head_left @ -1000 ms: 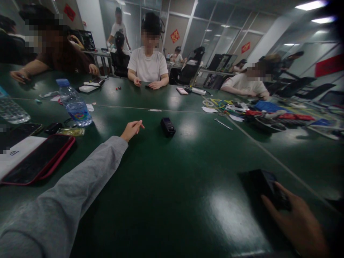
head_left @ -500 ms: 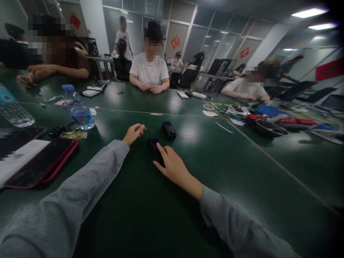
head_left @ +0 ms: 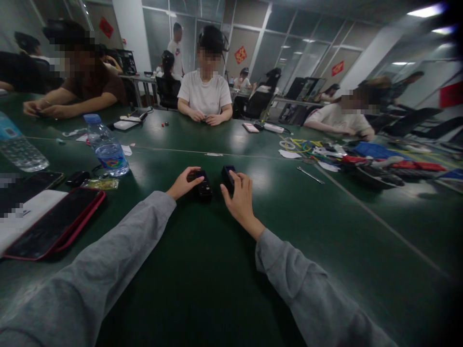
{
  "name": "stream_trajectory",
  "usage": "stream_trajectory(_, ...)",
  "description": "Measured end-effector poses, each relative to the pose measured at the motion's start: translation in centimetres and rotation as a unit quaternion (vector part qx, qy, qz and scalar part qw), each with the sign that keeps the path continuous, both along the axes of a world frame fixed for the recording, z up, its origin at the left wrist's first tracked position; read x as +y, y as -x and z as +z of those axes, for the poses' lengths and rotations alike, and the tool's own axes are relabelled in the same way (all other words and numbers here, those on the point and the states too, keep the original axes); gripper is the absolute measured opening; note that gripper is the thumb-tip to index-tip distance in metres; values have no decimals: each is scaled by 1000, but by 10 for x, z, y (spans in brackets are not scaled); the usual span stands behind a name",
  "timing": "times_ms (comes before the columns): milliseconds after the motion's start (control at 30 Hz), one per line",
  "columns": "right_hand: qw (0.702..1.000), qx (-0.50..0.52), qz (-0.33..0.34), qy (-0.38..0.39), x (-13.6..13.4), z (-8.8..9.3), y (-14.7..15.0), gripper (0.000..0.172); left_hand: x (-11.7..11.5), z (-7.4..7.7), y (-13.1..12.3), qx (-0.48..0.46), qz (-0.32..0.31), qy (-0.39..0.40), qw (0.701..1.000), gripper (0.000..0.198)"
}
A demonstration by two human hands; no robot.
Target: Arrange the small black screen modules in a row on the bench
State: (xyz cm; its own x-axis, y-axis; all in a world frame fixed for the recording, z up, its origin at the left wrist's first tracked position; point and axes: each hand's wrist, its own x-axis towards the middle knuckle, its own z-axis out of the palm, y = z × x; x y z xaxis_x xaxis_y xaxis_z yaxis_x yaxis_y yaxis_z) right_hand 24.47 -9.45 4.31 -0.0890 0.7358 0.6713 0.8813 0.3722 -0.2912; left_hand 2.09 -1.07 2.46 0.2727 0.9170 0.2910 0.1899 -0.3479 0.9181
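Observation:
Two small black handheld devices with screens and buttons lie side by side on the dark green table. My left hand (head_left: 186,182) is closed on the left black device (head_left: 204,193). Its thumb lies across the upper face, and its other fingers are partly hidden behind the far left side. My right hand (head_left: 240,197) curves over the right black device (head_left: 227,172). Its fingertips rest on the upper face and the thumb sits at the near left side, covering the lower part. A narrow strip of table separates the two devices.
At the left are a water bottle (head_left: 106,147), a second bottle (head_left: 20,147), a phone in a red case (head_left: 60,217) and a yellowish packet (head_left: 101,183). A wrench (head_left: 310,175) and a pile of cables and tools (head_left: 376,161) lie right. Several people sit around the table.
The left device has moved away from me, level with the other one. My left hand has taken hold of it. My right hand has left it and moved forward-right onto the right device.

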Motion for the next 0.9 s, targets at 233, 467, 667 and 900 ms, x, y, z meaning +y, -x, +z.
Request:
stream_trajectory(233,996,70,7,57,20,-26,-19,64,-4,9,4,28,-50,41,998,80)
stream_trajectory(467,981,164,0,100,24,-28,-22,61,-1,5,6,32,-83,36,995,87)
stream_trajectory(667,978,164,4,126,18,-21,-18,61,2,3,5,30,-51,14,998,90)
stream_trajectory(900,989,68,34,123,10,-15,-10,59,3,-2,7,73,36,-40,996,78)
